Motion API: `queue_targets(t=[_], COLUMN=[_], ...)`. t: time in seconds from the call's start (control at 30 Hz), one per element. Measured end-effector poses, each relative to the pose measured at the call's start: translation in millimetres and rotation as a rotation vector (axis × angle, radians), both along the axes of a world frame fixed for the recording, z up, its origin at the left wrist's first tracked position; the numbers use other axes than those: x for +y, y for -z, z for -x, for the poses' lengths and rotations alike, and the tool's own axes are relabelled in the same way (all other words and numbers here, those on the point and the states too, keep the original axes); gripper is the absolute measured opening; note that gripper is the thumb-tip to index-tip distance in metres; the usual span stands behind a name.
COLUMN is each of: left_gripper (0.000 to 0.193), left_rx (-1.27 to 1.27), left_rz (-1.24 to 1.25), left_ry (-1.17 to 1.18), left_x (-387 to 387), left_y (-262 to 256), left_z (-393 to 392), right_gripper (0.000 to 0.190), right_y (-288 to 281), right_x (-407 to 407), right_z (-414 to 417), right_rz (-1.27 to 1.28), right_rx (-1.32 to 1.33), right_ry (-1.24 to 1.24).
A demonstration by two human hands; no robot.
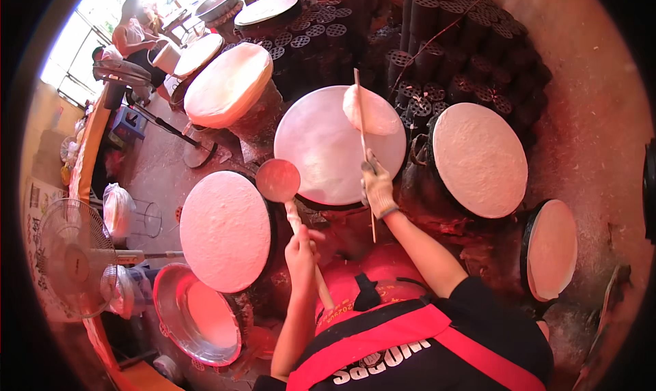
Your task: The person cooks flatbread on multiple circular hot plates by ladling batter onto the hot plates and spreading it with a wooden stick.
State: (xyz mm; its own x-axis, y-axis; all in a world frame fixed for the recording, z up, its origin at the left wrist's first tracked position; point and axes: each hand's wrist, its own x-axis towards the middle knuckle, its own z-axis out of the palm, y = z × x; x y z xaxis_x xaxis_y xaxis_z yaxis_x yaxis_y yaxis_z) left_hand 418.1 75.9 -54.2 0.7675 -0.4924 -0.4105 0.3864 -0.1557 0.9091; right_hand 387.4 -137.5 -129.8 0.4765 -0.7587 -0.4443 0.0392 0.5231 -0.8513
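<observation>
My left hand (301,255), bare, is closed around the handle of a round ladle (278,180), whose bowl is beside the near left edge of the middle griddle. My right hand (377,183), in a knit work glove, grips a long thin wooden stick (362,109) over the right part of that round griddle (318,145). Under the stick's far part lies a pale lump of batter or dough (376,114). A griddle covered by a pale sheet (225,232) stands to the left, another sheet-covered griddle (479,160) to the right.
A metal basin of pale batter (210,314) is at lower left, a smaller covered griddle (552,250) at far right. Perforated coal briquettes (425,48) are stacked behind. A large domed sheet (230,86), pedestal fans (77,260) and a person with a bucket (130,37) are at left.
</observation>
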Motion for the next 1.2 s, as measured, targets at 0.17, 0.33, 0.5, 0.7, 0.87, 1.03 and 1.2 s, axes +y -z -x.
queue_targets(t=[0.17,0.33,0.5,0.7,0.87,1.03,1.2], left_gripper=[0.058,0.062,0.053,0.039,0.033,0.031,0.03], left_rx=[0.236,0.281,0.175,0.032,0.038,0.03,0.081], left_rz=[0.102,0.161,0.087,-0.015,0.004,-0.001,0.042], left_ry=[-0.151,-0.056,-0.07,-0.179,-0.29,-0.345,-0.439], left_x=[42.0,73.4,78.6,61.5,47.5,26.7,-3.5], left_y=[5.4,18.7,10.1,18.9,20.9,21.4,19.1], left_z=[12.0,5.9,0.8,7.2,28.2,50.6,73.0], right_gripper=[0.04,0.041,0.038,0.039,0.038,0.037,0.034], right_y=[-19.9,-25.8,-15.7,-30.3,-43.6,-24.4,-19.4], right_x=[-2.6,2.8,0.9,-9.1,-45.6,-90.6,-86.0], right_z=[-21.7,47.7,43.6,5.1,62.1,51.7,14.0], right_rz=[0.021,0.035,0.077,0.082,0.03,0.144,0.186], right_rx=[0.106,0.139,0.221,0.238,0.184,0.254,0.137], right_ry=[-0.262,-0.155,-0.128,-0.429,-0.592,-0.374,-0.709])
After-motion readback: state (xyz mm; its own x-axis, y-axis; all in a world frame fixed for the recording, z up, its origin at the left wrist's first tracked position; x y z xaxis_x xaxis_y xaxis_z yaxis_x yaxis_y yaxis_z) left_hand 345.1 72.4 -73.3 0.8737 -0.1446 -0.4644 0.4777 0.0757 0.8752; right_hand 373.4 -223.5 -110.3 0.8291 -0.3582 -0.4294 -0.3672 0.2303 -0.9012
